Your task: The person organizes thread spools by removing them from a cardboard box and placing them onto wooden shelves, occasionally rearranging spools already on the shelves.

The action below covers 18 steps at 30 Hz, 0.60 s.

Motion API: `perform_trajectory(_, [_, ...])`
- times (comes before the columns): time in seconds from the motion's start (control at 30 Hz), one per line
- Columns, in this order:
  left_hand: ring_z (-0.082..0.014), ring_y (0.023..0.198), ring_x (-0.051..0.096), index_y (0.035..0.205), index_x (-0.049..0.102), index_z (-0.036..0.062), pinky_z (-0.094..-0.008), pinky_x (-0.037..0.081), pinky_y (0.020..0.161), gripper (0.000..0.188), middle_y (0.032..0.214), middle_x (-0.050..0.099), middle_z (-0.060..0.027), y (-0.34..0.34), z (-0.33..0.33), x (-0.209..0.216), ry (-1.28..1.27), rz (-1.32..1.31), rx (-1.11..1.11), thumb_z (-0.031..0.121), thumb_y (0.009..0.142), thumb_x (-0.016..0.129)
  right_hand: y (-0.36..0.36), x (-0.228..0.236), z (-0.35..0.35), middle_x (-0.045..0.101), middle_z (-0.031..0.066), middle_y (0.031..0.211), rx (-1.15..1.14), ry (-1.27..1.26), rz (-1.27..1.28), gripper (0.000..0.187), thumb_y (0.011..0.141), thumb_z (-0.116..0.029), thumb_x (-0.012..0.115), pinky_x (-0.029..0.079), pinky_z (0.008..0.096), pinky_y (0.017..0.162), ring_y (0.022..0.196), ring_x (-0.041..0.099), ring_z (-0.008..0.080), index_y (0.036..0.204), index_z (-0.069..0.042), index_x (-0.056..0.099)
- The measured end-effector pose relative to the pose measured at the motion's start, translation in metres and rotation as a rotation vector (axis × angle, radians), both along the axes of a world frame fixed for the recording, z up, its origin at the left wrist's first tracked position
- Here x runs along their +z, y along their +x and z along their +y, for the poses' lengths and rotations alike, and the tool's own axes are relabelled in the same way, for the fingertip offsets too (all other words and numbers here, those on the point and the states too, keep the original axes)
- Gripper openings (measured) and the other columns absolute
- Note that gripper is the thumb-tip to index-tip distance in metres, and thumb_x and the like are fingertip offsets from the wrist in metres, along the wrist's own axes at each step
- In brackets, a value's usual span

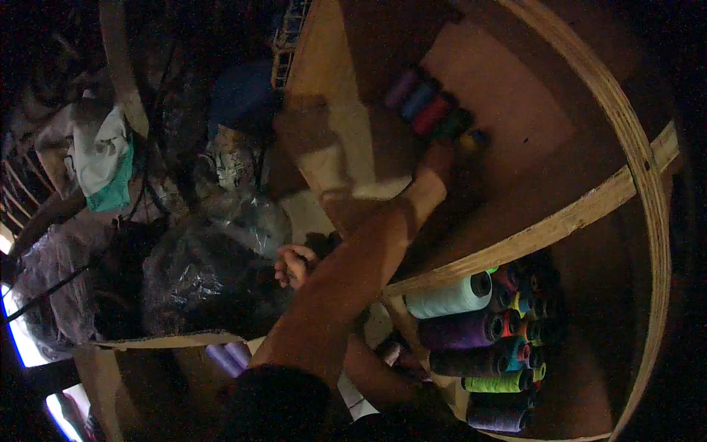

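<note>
My left arm reaches up and to the right across the view. Its hand (440,158), dim and blurred, is at the near end of a row of thread spools on the upper shelf. A red spool (433,114) lies mid-row among purple, blue and green ones, and a yellow spool (475,140) is right by the hand. Whether the fingers grip a spool is hidden. My right arm passes beneath the left forearm. Its hand (294,267) shows to the left of that forearm with curled fingers; what they may hold is too dark to make out.
Below the wooden shelf edge (515,232) are stacked thread cones, among them a white cone (449,296), a purple cone (460,330) and a lime cone (497,381). On the left are a dark plastic bag (199,283) and a white and teal cloth (107,166).
</note>
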<state>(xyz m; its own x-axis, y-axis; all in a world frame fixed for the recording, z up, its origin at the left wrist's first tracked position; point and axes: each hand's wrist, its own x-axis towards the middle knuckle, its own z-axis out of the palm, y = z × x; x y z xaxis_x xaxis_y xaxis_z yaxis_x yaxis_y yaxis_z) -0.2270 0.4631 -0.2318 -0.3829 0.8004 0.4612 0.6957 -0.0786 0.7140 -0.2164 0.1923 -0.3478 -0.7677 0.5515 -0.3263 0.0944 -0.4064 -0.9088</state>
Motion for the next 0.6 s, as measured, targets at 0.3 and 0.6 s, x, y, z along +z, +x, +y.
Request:
perform_trajectory(0.3, [-0.0302,0.086,0.064,0.105,0.062,0.0036,-0.0413,0.054,0.071,0.028,0.097,0.065,-0.0151,0.012,-0.044,0.001,0.519,-0.139,0.196,0.016,0.087,0.044,0.01,0.009,-0.009,0.058,0.0085,0.084,-0.347,-0.148,0.195,0.029,0.089,-0.02,0.053,0.046,0.0298,0.058,0.067,0.056,0.0164,0.112,-0.002,0.051])
perform_trajectory(0.6, [-0.0257,0.062,0.061,0.091,0.063,0.0066,-0.0359,0.05,0.062,0.024,0.069,0.062,-0.0114,-0.133,-0.378,0.112,-0.395,0.383,-0.119,0.026,0.082,0.052,0.013,0.112,-0.017,0.059,0.0039,0.077,0.43,0.043,0.294,0.026,0.084,-0.025,0.058,0.044,0.0248,0.054,0.066,0.055,0.012,0.1,-0.005,0.059])
